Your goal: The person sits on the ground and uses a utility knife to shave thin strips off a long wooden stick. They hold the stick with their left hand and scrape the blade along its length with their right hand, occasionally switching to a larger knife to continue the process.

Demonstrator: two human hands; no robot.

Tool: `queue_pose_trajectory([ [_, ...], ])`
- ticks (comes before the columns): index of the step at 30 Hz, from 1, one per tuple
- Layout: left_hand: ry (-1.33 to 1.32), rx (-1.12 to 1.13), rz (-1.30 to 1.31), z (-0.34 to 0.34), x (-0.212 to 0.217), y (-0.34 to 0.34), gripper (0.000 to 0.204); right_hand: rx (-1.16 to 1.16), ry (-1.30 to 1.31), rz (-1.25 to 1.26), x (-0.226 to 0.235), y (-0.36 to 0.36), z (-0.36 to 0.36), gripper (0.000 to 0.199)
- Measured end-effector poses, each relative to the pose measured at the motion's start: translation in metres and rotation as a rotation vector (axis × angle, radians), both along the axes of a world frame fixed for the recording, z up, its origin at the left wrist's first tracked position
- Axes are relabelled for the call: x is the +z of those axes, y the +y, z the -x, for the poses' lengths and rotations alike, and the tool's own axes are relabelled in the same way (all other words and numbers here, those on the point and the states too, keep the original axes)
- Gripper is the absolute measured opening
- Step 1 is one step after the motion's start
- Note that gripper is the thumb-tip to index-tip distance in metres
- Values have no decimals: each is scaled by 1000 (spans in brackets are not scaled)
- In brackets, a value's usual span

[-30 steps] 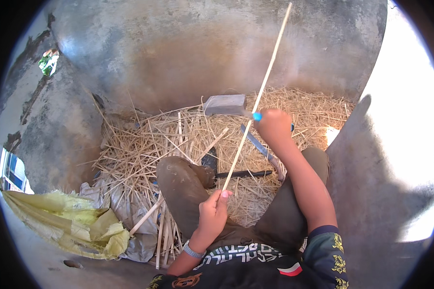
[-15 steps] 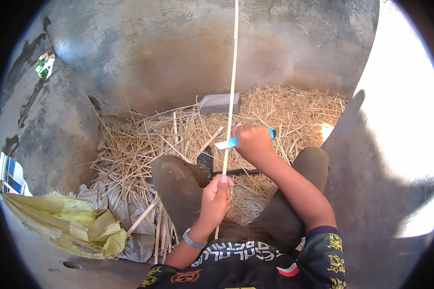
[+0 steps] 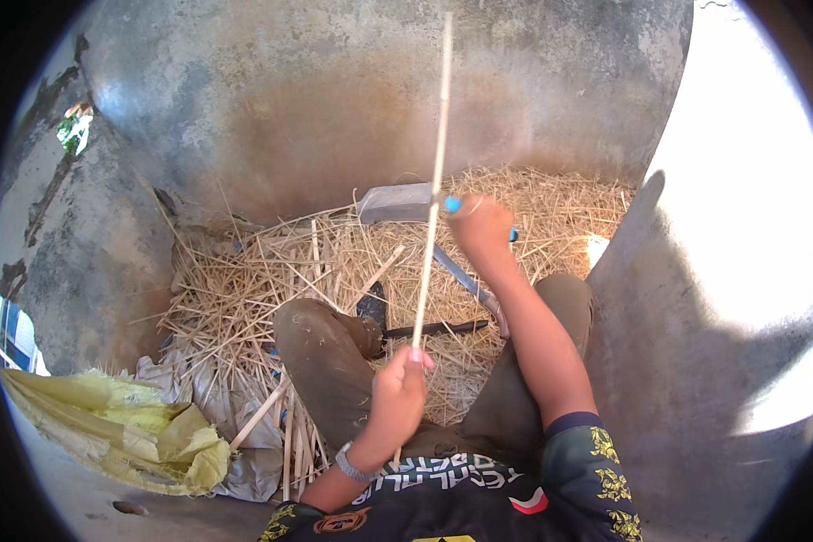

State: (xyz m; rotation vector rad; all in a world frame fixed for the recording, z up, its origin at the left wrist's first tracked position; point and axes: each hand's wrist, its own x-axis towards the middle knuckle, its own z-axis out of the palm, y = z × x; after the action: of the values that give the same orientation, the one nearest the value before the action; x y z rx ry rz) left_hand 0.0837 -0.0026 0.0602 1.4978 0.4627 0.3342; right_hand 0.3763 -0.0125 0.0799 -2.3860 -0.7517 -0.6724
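A long, thin pale stick, like a bamboo strip (image 3: pixel 432 237), stands nearly upright in front of me. My left hand (image 3: pixel 399 390) is closed round its lower part, thumb on top. My right hand (image 3: pixel 481 233) makes a fist round a blue-handled knife (image 3: pixel 453 205), higher up beside the stick. The knife's blade is blurred and hard to make out against the stick. Below my right forearm, a larger curved blade with a wooden handle (image 3: pixel 494 307) lies on the straw between my legs, near a dark flat bar (image 3: pixel 443 329).
Straw-like shavings (image 3: pixel 551 203) and split strips (image 3: pixel 244 271) cover the floor. A grey block (image 3: pixel 393 204) lies by the far concrete wall (image 3: pixel 289 99). At the left is a torn yellow sack (image 3: pixel 117 434); a concrete wall (image 3: pixel 668 361) rises close on the right.
My right hand has moved up and away along the stick with the knife. The larger curved blade has come into sight beneath my forearm. My left hand keeps its grip.
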Motion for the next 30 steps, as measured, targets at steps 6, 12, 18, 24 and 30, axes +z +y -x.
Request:
queue_pose_trajectory([
  [6, 81, -206, 137, 40, -17, -14, 34, -253, 200, -58, 38, -47, -32, 23],
  [12, 90, -117, 453, 14, 8, 19, 36, 282, -150, 38, -6, -23, 43, 16],
  [18, 43, -52, 391, -2, 2, 19, 38, 493, -251, 21, -23, -18, 71, 20],
  [24, 45, -29, 174, -9, -2, 20, 38, 345, -220, 38, -20, -6, 57, 25],
  [30, 161, -215, 248, 18, -4, -14, 37, -56, 48, -9, 8, -19, -18, 26],
])
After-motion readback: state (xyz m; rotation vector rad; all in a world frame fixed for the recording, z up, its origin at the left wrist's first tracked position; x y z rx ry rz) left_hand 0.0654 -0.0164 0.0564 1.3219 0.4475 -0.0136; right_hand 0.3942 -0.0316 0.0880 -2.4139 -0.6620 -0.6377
